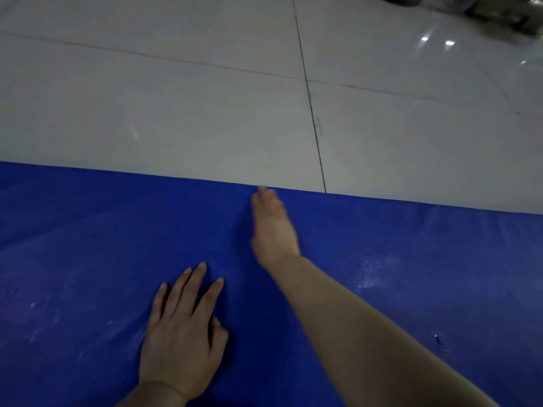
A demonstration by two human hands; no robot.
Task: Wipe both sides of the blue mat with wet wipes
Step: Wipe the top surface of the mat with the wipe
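The mat (88, 259) lies on the floor (176, 98); left hand (182, 333) flat on it, right hand (271, 227) seemingly at its far edge.

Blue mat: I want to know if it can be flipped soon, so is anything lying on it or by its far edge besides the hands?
Nothing visible does. The left hand rests flat on the blue mat, the right hand reaches to its far edge, and the tiled floor beyond that edge shows no objects nearby. No wipe is visible.

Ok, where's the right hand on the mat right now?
In the head view, the right hand reaches to the far edge of the blue mat near the tiled floor, ahead of the left hand, which lies flat.
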